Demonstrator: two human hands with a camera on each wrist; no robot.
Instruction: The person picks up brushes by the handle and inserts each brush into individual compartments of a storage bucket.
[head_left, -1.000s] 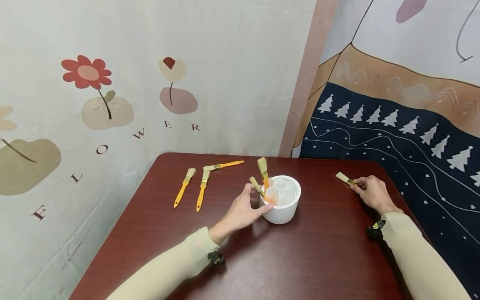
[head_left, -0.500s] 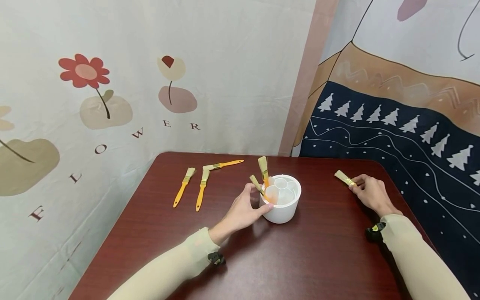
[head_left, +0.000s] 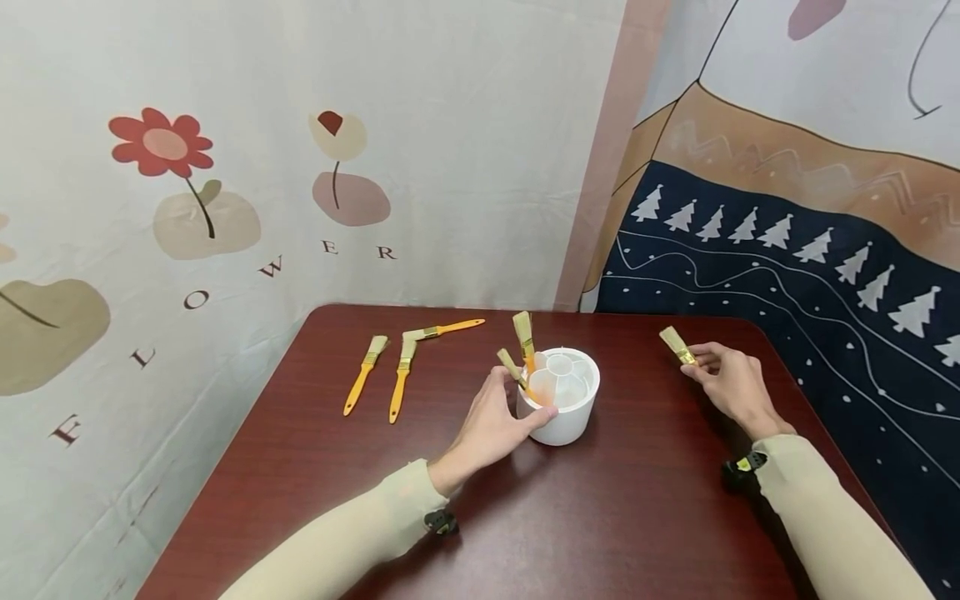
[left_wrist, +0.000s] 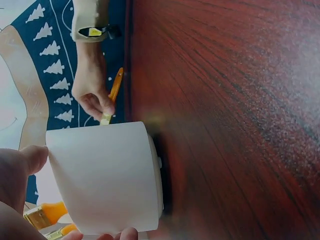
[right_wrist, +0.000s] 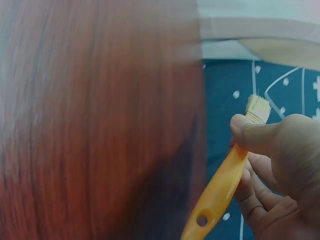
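My left hand point(head_left: 487, 433) grips the near left side of a white round divided holder point(head_left: 564, 427), thumb at the rim. Two paintbrushes stand in it with bristles up: one nearly upright point(head_left: 524, 330), the other leaning left point(head_left: 511, 363). In the left wrist view the holder's smooth wall point(left_wrist: 105, 177) fills the lower left, fingertips along its edge. Over at the table's right side, my right hand point(head_left: 731, 385) pinches another paintbrush point(right_wrist: 225, 177) near its metal band. Its pale bristles point away, and the orange handle with a hole shows below the thumb in the right wrist view.
Three more orange-handled paintbrushes lie left of the holder: one at the far left point(head_left: 364, 377), a second beside it point(head_left: 402, 383), a third point(head_left: 450, 328) crosswise behind. The dark red table point(head_left: 600, 525) meets patterned cloth at its back and right.
My right hand has raised its paintbrush and shifted it slightly left, tilting the bristles up more. My left hand stays on the holder, its thumb a little farther along the rim.
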